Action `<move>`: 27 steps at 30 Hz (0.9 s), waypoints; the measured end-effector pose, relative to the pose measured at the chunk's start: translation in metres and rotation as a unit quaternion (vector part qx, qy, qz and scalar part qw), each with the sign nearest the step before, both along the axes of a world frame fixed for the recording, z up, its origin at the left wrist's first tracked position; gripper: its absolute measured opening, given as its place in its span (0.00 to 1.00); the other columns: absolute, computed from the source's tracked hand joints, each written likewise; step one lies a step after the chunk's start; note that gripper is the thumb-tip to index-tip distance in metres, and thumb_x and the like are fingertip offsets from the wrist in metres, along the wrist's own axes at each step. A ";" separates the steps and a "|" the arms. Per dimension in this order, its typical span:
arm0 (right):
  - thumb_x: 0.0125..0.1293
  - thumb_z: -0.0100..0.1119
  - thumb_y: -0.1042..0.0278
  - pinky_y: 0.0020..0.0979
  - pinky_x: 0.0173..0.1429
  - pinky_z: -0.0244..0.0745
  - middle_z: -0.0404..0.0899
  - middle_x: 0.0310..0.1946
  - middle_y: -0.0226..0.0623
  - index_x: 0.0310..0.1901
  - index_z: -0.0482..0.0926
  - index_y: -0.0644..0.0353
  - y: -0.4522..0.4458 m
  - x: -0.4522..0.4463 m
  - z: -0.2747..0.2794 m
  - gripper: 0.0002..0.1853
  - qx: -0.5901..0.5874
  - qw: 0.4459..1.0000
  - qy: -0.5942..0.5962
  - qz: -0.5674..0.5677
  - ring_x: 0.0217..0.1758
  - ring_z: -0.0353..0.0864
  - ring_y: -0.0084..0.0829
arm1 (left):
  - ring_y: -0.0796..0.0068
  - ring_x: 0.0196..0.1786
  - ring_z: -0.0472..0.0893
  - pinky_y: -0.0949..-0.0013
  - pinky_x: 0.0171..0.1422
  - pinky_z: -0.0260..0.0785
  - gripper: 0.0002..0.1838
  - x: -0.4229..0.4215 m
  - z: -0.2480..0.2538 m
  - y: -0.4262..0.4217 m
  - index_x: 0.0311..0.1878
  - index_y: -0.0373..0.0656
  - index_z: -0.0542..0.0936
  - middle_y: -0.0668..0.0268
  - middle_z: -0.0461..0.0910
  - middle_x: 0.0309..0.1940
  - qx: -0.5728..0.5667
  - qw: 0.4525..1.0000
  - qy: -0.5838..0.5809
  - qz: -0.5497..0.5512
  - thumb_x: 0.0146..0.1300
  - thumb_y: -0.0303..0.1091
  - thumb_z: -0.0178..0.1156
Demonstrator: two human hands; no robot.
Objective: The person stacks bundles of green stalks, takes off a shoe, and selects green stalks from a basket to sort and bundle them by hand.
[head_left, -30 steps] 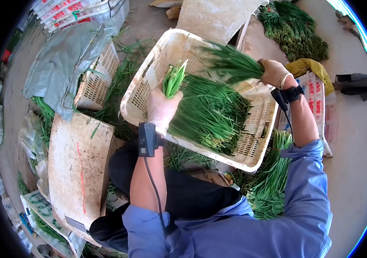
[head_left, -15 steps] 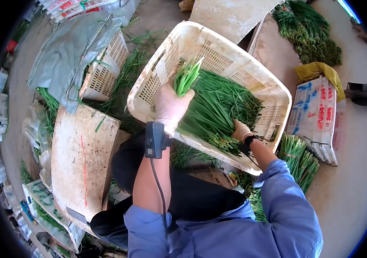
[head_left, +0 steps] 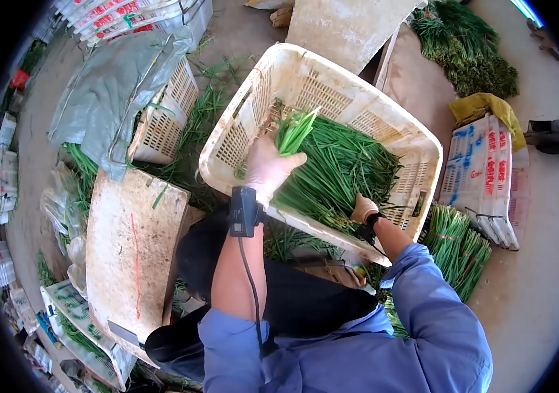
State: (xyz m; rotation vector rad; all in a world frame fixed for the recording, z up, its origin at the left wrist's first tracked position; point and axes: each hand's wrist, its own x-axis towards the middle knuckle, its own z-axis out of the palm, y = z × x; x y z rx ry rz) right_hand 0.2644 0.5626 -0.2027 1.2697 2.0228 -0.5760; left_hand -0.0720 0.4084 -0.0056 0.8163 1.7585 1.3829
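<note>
A cream plastic crate [head_left: 374,105] with slotted sides stands in front of my knees, holding a layer of long green chives [head_left: 341,154]. On its left side my left hand [head_left: 269,167], in a pale thin glove, is closed round a small bunch of chives [head_left: 297,131], whose pale cut ends point up and away from me. My right hand [head_left: 363,208], also gloved, lies low at the near right side inside the crate. Its fingers curl into the chives there and are partly hidden by them.
Tied chive bundles [head_left: 449,239] stand right of the crate. Beyond are a white printed crate [head_left: 476,173] and a large chive heap [head_left: 466,49]. To my left are a stained board [head_left: 119,242] and a crate under a grey plastic sheet [head_left: 112,92]. Loose leaves litter the floor.
My left hand has moved slightly right and down with its bunch. My right hand has shifted a little toward the near edge, and fewer pale stem ends show beside it. The view has shifted slightly.
</note>
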 end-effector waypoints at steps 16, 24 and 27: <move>0.52 0.71 0.69 0.46 0.55 0.83 0.88 0.47 0.60 0.48 0.87 0.72 0.092 -0.042 0.102 0.21 -0.026 0.984 -0.077 0.160 0.53 0.89 0.52 | 0.58 0.40 0.90 0.61 0.54 0.80 0.23 0.014 0.004 -0.009 0.52 0.37 0.88 0.53 0.90 0.37 0.011 0.998 0.062 0.026 0.51 0.33 0.74; 0.52 0.67 0.79 0.37 0.37 0.84 0.88 0.37 0.45 0.51 0.82 0.71 0.120 -0.059 0.197 0.21 -0.143 0.977 0.153 -0.042 0.34 0.90 0.38 | 0.51 0.44 0.90 0.57 0.53 0.82 0.19 0.030 0.018 -0.007 0.50 0.45 0.89 0.54 0.90 0.39 -0.056 0.964 0.254 -0.051 0.53 0.33 0.75; 0.53 0.66 0.83 0.37 0.31 0.86 0.86 0.37 0.49 0.48 0.80 0.71 0.134 -0.047 0.164 0.18 -0.105 0.984 0.133 -0.059 0.33 0.90 0.38 | 0.55 0.45 0.89 0.52 0.53 0.80 0.13 0.046 0.021 -0.009 0.43 0.49 0.88 0.60 0.90 0.39 -0.033 0.915 0.377 -0.140 0.53 0.27 0.72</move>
